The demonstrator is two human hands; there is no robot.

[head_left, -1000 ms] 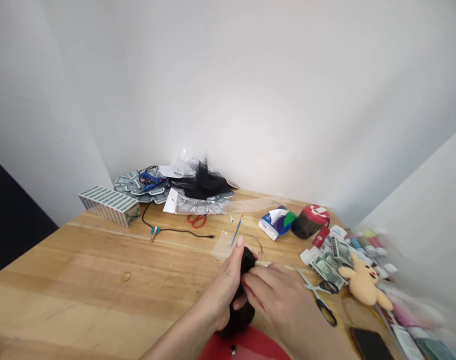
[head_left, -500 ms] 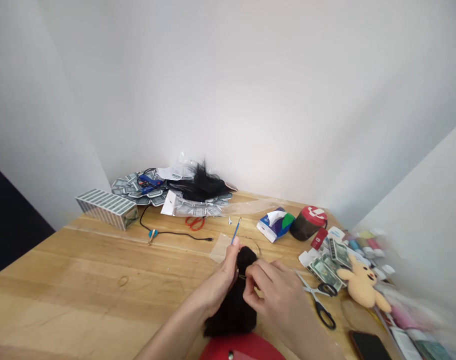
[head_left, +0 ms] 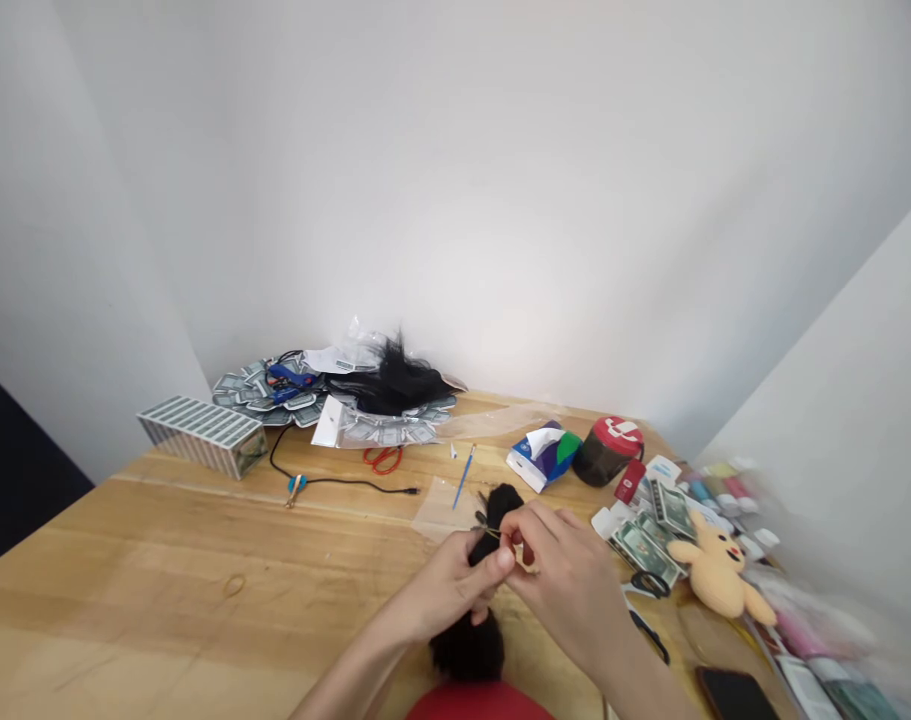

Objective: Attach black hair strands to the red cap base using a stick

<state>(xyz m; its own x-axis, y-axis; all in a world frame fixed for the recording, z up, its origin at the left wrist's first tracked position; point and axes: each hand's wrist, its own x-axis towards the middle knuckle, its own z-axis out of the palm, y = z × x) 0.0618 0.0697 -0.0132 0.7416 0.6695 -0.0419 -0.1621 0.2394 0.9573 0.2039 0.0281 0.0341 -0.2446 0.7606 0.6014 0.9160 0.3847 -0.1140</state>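
Note:
Near the front edge of the table I hold a bundle of black hair. My left hand is wrapped around its middle, with the thumb pointing toward my right hand. My right hand pinches a thin yellowish rubber band, stretched from the bundle to the fingertips. The two hands meet at the left thumb tip. Above them the rounded top of the bundle sticks up, while its loose lower end hangs over something red. Fingers hide part of the band.
Scissors lie right of my hands, by a plush toy and a phone. Another rubber band rests at left. Behind are a blue brush, red-handled scissors, a tissue pack and more black hair.
My left hand has slid down from the bundle's upper side and now wraps its middle. My right hand has drawn the rubber band out to the right. The view has shifted slightly.

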